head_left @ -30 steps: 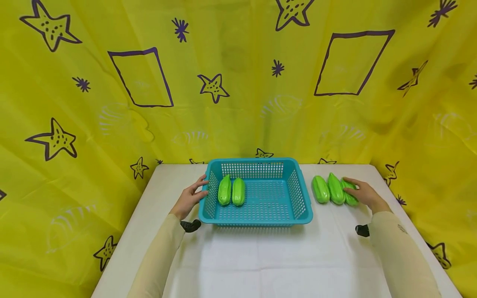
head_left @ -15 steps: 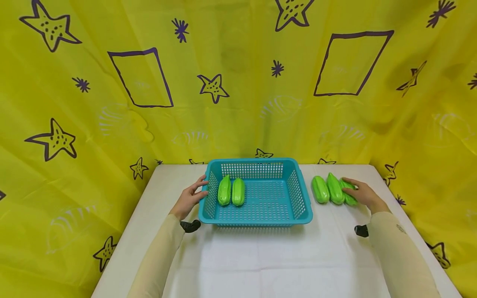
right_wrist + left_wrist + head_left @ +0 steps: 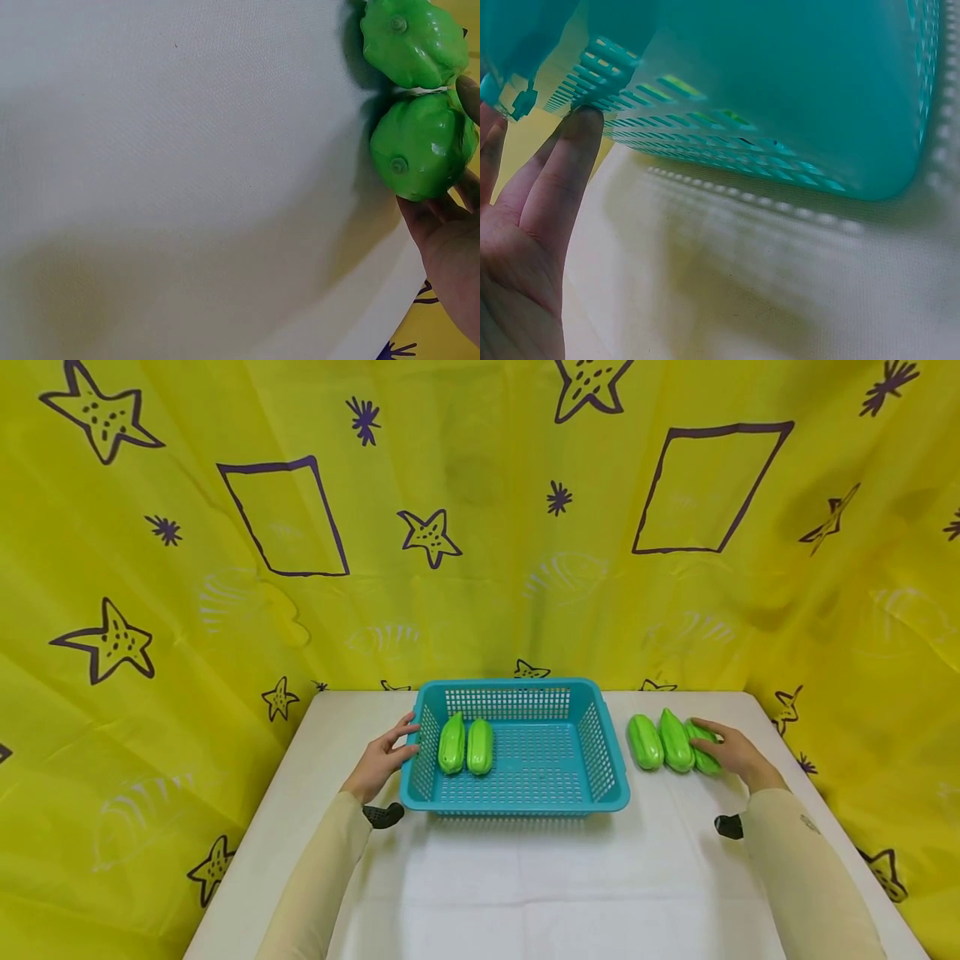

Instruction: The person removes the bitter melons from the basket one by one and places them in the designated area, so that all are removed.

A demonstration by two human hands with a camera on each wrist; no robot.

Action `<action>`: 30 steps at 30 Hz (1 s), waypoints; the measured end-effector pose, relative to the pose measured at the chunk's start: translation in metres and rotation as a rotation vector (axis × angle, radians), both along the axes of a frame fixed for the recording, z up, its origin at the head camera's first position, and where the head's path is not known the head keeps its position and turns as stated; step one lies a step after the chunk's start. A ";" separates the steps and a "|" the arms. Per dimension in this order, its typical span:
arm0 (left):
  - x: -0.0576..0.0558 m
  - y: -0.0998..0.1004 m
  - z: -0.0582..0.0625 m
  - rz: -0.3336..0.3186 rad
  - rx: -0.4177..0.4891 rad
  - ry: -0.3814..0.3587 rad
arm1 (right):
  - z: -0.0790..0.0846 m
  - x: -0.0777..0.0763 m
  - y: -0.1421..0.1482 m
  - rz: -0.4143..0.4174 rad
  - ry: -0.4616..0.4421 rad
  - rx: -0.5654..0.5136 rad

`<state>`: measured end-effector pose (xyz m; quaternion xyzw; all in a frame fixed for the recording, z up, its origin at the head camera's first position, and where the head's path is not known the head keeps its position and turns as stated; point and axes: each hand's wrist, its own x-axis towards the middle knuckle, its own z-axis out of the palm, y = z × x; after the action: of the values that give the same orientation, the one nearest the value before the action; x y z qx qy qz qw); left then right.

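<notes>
In the head view, a turquoise plastic basket (image 3: pixel 517 806) stands on the white table. Inside it, toward its left wall, two glossy, ribbed, elongated green vegetables (image 3: pixel 480 747) lie side by side; their exact kind is unclear. My left hand (image 3: pixel 375 767) grips the basket's left rim, with fingers against the outer wall (image 3: pixel 780 82) in the left wrist view. Right of the basket, three similar vegetables lie in a row: a left one (image 3: pixel 646 742), a middle one (image 3: pixel 677 742) and a right one (image 3: pixel 705 762). My right hand (image 3: pixel 733 752) holds the right one (image 3: pixel 420 146) between thumb and fingers, partly covering it.
A yellow curtain (image 3: pixel 495 610) with purple star drawings hangs behind and along both sides of the white table (image 3: pixel 517 893). Dark wrist devices (image 3: pixel 384 815) show below each hand. The basket's right wall (image 3: pixel 600 752) separates its inside from the row on the table.
</notes>
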<state>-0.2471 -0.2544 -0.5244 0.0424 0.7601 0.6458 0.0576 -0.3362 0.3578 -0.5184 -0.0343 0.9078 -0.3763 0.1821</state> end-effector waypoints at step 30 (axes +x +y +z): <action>-0.002 0.000 -0.001 0.002 -0.006 -0.001 | 0.001 -0.001 -0.001 -0.010 0.032 -0.007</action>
<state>-0.2494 -0.2546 -0.5252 0.0410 0.7622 0.6435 0.0574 -0.3372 0.3572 -0.5172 -0.0362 0.9094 -0.3797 0.1656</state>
